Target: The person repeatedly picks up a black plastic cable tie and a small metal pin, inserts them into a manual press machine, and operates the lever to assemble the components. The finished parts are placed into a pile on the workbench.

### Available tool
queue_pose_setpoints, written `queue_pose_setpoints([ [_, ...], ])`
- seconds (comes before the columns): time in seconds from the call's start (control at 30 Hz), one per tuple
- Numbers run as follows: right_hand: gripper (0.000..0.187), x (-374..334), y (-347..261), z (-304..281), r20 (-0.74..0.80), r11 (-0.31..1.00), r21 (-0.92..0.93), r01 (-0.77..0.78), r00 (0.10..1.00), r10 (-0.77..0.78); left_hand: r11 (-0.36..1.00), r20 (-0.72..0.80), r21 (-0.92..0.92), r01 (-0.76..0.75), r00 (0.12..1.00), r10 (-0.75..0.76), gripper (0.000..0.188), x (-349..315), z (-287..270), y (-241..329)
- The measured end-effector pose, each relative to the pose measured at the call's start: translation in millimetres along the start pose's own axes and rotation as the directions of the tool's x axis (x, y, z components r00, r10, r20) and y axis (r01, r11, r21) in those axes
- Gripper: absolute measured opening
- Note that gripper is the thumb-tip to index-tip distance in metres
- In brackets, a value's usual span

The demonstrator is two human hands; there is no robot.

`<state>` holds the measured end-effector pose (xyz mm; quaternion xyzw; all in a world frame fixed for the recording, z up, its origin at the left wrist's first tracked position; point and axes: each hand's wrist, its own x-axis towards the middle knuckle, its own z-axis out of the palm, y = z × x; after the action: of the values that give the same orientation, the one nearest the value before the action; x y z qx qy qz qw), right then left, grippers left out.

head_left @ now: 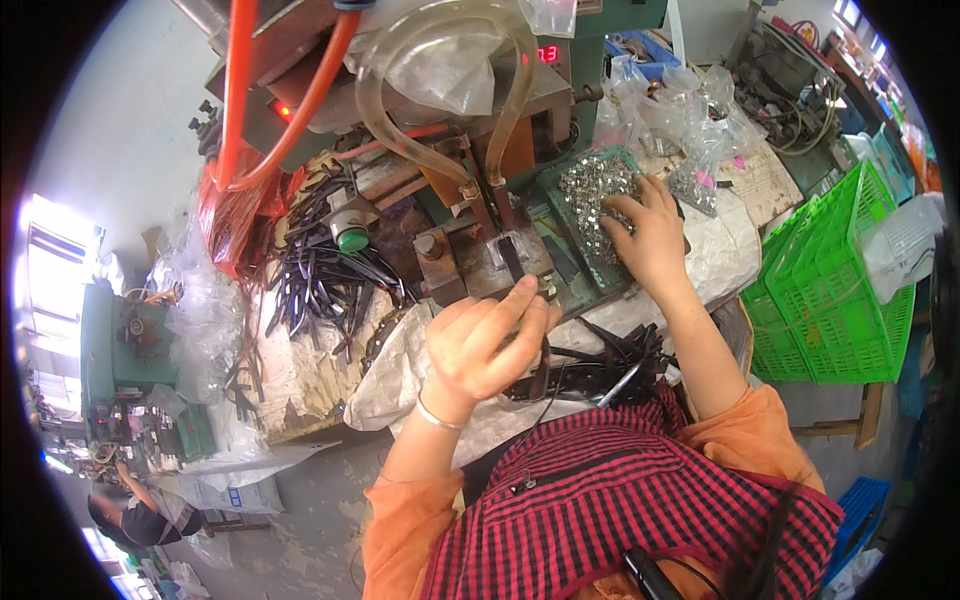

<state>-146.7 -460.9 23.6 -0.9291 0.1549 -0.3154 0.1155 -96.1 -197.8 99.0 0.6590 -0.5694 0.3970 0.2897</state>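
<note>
My left hand point(487, 342) is closed, its thumb and fingers pinching a narrow black strip point(511, 258). The strip's far end lies on the small metal fixture point(495, 272) of the bench machine, below two upright copper-coloured bars point(480, 205). Over a green tray point(612, 282) to the right, my right hand point(652, 232) has its fingers bent and apart. Its fingertips touch a heap of small shiny metal pieces point(590, 200); no piece shows clearly held.
Black strips point(335, 285) pile up left of the machine, and more strips point(620, 350) lie near my body. A green button point(352, 240) sits beside the fixture. Clear hoses point(375, 90) loop above. A green crate point(825, 280) stands right; another person point(145, 515) is far left.
</note>
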Motion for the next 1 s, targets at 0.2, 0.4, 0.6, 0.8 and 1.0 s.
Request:
queue_pose_setpoints([
  [0.2,0.01,9,-6,16,-0.155,0.988,0.134,0.072,0.987,-0.051,0.998,0.024,-0.041,0.047,0.999,-0.046,0.026,-4,3,3],
  [0.4,0.008,35,-37,35,0.044,0.99,-0.028,0.138,0.99,-0.137,0.965,0.094,-0.048,0.259,0.963,-0.254,0.026,-2,-22,25],
  [0.6,0.022,12,1,16,-0.137,0.98,0.049,0.191,0.974,-0.183,0.687,-0.402,0.126,0.716,0.67,-0.624,0.017,-80,-92,15],
  [0.8,0.018,21,-11,18,-0.112,0.968,0.138,0.209,0.974,-0.194,0.741,0.137,0.486,0.462,0.798,-0.587,0.011,-98,-95,-106],
  [1.0,0.021,9,4,18,-0.1,0.985,0.165,0.044,0.995,-0.027,0.919,0.648,0.39,0.052,0.694,-0.314,0.019,-162,-56,-177],
])
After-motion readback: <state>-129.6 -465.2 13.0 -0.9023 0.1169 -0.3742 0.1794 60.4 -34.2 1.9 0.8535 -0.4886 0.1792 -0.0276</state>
